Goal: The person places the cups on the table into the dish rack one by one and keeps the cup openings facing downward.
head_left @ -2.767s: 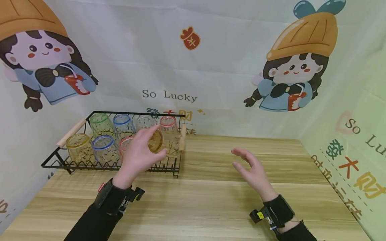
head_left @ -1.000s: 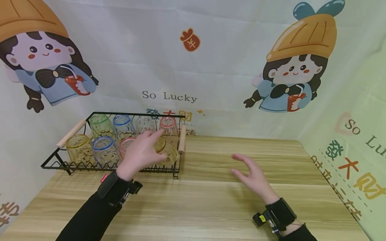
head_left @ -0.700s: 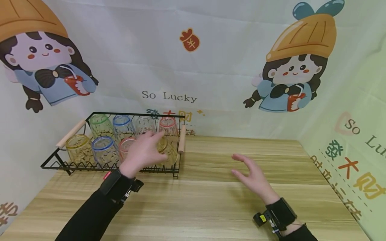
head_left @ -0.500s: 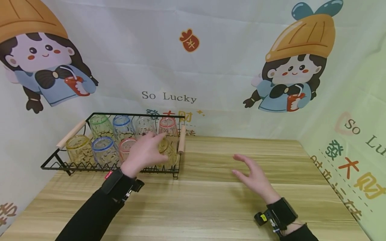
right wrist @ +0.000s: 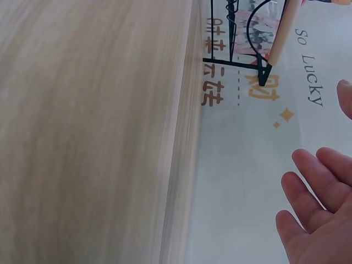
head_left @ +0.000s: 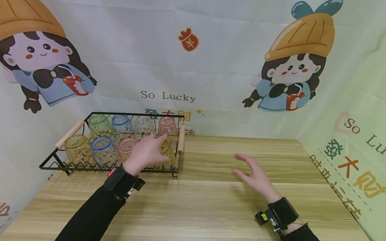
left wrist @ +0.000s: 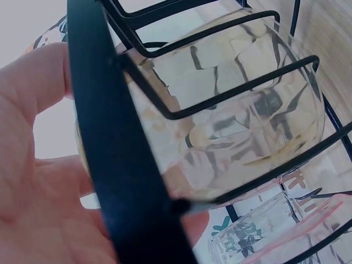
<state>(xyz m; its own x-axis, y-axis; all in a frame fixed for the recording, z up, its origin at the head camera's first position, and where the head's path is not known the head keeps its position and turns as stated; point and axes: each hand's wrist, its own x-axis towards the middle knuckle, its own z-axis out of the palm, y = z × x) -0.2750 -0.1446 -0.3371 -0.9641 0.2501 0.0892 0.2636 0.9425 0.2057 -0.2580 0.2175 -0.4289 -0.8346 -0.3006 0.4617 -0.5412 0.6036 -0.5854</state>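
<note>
A yellow-tinted glass tumbler [head_left: 168, 152] stands upside down in the front right place of the black wire dish rack [head_left: 126, 114]. My left hand [head_left: 146, 152] holds it near its upturned base, thumb and fingers around it. In the left wrist view the rack's dark rail crosses in front of the fingers, and the tumbler's ribbed side [left wrist: 247, 121] shows behind the wires. My right hand [head_left: 254, 174] hovers over the table to the right, thumb and fingers apart, holding nothing.
Several other tumblers stand inverted in two rows: yellow [head_left: 79, 150], blue [head_left: 104, 150] and red [head_left: 126, 145] in front, a green one [head_left: 100, 125] at back left. The rack has wooden handles [head_left: 181, 139] at its ends. A printed cloth [head_left: 217, 73] hangs behind the wooden table [head_left: 205, 207].
The yellow tumbler, earlier tilted in my left hand above the rack, has come down to stand upright in its front right place. My right hand has hardly moved.
</note>
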